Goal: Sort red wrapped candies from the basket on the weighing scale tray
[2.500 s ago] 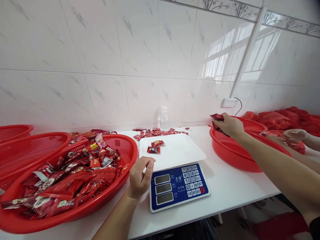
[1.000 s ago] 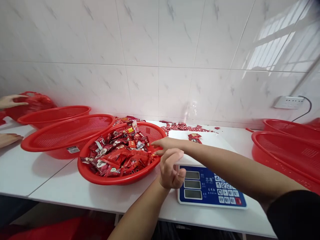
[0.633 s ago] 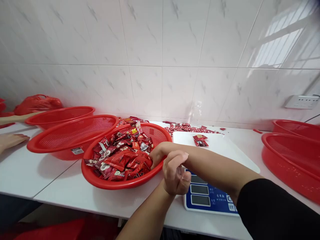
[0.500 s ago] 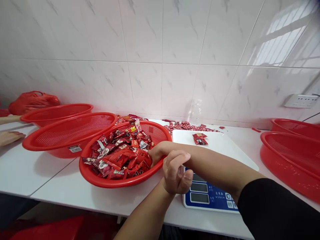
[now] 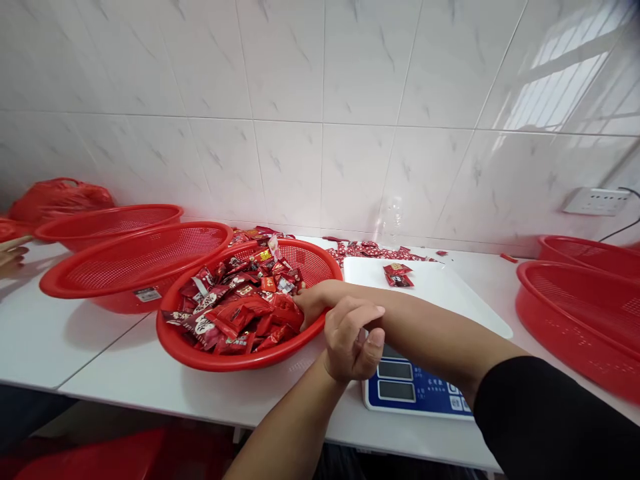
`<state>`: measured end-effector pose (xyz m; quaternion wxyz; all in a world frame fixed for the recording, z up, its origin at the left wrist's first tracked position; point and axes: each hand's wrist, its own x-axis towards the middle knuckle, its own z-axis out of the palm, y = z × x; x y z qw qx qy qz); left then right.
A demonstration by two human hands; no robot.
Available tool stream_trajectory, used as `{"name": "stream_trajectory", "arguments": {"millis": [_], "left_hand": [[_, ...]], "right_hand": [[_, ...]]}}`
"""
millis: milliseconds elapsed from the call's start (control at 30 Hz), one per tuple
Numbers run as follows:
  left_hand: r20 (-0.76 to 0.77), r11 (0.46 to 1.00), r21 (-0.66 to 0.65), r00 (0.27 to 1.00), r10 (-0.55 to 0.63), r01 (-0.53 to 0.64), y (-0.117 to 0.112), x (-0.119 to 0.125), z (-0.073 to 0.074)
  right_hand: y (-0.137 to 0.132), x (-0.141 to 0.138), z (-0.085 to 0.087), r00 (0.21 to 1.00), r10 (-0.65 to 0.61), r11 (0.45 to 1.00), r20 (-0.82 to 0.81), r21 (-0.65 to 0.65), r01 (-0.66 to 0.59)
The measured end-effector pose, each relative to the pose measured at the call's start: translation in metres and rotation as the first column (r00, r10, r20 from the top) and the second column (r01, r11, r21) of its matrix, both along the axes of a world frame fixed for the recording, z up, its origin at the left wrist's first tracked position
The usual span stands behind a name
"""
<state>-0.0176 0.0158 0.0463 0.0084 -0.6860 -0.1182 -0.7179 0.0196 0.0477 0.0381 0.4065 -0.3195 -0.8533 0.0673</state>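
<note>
In the head view my right hand (image 5: 311, 303) reaches over the rim into a red plastic basket (image 5: 200, 360) heaped with wrapped packets (image 5: 240, 313), mostly red and dark red. Its fingers are hidden among the packets at the basket's right side. My left hand (image 5: 353, 340) hovers just below my right forearm, near the basket's right rim. Its fingers are loosely curled, the thumb stands apart, and nothing shows in it. Under my right arm is a blue and white scale (image 5: 425, 393) with a white tray (image 5: 445, 293). Two red packets (image 5: 399, 275) lie on that tray.
Two red baskets (image 5: 135, 260) stand at left, near a red bag (image 5: 63, 200). Another person's hand (image 5: 11, 259) shows at the left edge. Loose packets (image 5: 370, 251) and a clear bottle (image 5: 391, 223) sit by the wall. More red baskets (image 5: 575, 320) stand at right.
My right hand stays in the basket and my left hand stays beneath the forearm, with hardly any movement. The other person's hand has shifted left and up. The whole view has moved slightly.
</note>
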Motion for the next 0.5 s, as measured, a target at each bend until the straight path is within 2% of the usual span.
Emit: {"name": "stream_trajectory", "arguments": {"millis": [200, 367, 500], "left_hand": [[0.004, 0.999, -0.024, 0.999, 0.039, -0.039, -0.001, -0.002, 0.002], [0.012, 0.999, -0.012, 0.999, 0.031, -0.031, -0.002, -0.001, 0.003], [0.009, 0.999, -0.011, 0.999, 0.034, -0.034, -0.002, -0.002, 0.003]], "right_hand": [[-0.007, 0.021, -0.008, 0.996, -0.082, 0.996, 0.04, 0.049, 0.08], [-0.006, 0.034, -0.013, 0.992, -0.079, 0.997, 0.095, 0.032, 0.076], [-0.001, 0.032, -0.014, 0.987, -0.052, 0.999, 0.152, -0.004, 0.053]]}}
